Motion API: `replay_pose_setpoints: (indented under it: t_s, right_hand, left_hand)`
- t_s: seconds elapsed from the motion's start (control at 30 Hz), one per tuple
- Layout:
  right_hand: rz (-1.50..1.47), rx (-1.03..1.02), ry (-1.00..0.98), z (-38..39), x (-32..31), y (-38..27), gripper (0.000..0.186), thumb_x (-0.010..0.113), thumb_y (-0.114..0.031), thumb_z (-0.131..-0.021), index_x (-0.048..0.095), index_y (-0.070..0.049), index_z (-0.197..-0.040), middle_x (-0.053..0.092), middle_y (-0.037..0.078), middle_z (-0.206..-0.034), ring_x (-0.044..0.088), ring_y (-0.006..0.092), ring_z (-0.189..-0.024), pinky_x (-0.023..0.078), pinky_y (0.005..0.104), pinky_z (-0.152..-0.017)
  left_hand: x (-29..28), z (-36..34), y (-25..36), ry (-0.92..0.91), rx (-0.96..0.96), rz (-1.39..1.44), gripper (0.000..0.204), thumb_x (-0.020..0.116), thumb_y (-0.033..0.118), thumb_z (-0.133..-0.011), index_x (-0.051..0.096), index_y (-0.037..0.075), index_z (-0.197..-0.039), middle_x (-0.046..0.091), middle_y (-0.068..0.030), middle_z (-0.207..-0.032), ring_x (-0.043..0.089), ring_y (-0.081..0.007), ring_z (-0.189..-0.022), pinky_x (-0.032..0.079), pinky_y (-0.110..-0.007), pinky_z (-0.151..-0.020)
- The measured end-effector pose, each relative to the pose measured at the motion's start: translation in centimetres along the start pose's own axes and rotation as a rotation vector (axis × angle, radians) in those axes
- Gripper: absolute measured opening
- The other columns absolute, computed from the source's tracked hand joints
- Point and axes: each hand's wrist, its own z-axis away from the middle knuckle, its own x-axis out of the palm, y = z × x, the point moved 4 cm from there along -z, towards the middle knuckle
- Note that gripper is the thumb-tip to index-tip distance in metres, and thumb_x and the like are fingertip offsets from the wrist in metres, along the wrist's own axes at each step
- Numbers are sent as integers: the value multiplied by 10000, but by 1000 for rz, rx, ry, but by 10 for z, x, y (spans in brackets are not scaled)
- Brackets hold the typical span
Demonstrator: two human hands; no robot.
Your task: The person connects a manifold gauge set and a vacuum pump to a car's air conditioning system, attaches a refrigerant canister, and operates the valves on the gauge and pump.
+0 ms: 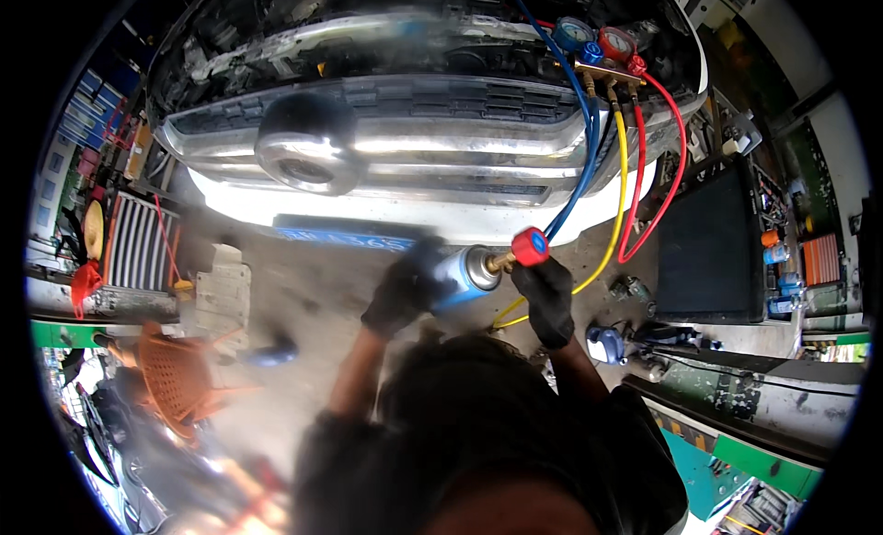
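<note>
My left hand [405, 291], in a dark glove and blurred by motion, is wrapped round a blue pressurised can [451, 282] with a silver top. The can lies tilted, its top toward the right. A brass can tap [499, 262] with a red knob [531, 246] is fitted on that top. My right hand [545, 300], gloved in black, has its fingers closed at the tap, just below the knob; the fingertips are partly hidden. A yellow hose [618, 204] runs down from a gauge manifold [602, 70] and passes behind my right hand.
Ahead stands a car with its hood up, its chrome grille [441, 149] facing me. Blue hoses [589, 158] and a red hose [679, 181] hang from the manifold over its front. A brown plastic chair [175, 379] is at left, a dark panel [708, 245] at right.
</note>
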Motion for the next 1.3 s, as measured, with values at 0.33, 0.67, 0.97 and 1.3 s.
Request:
replay_pose_setpoints:
  t_s: [0.33, 0.67, 0.97, 1.3]
  right_hand:
    - [716, -623, -459, 32, 45, -22, 315, 697, -226, -766, 640, -73, -1035, 590, 71, -774, 570, 245, -679, 448, 381, -604]
    - [831, -604, -359, 33, 28, -8, 268, 692, -359, -728, 648, -131, -863, 578, 14, -670, 550, 195, -613, 408, 364, -571]
    - [561, -650, -338, 35, 10, -7, 338, 728, -248, -676, 651, -78, -957, 571, 75, -648, 593, 262, -580, 441, 383, -503]
    - [293, -434, -352, 43, 16, 2, 161, 734, -181, -759, 652, -46, -790, 620, 136, -665, 642, 308, -627, 498, 386, -564]
  left_hand:
    - [34, 1, -27, -8, -461, 976, 589, 650, 386, -844, 492, -55, -1200, 641, -182, -974, 670, -275, -805, 553, -356, -740]
    - [54, -10, 13, 31, -485, 911, 557, 656, 324, -822, 508, -73, -1184, 646, -187, -944, 670, -296, -801, 555, -369, -709]
    - [62, -15, 32, 40, -294, 800, 602, 705, 280, -734, 526, -65, -1194, 654, -205, -968, 674, -307, -829, 565, -390, -755]
    - [63, -5, 22, 4, -134, 724, 612, 744, 198, -709, 526, -59, -1219, 662, -203, -1005, 685, -297, -835, 576, -392, -737]
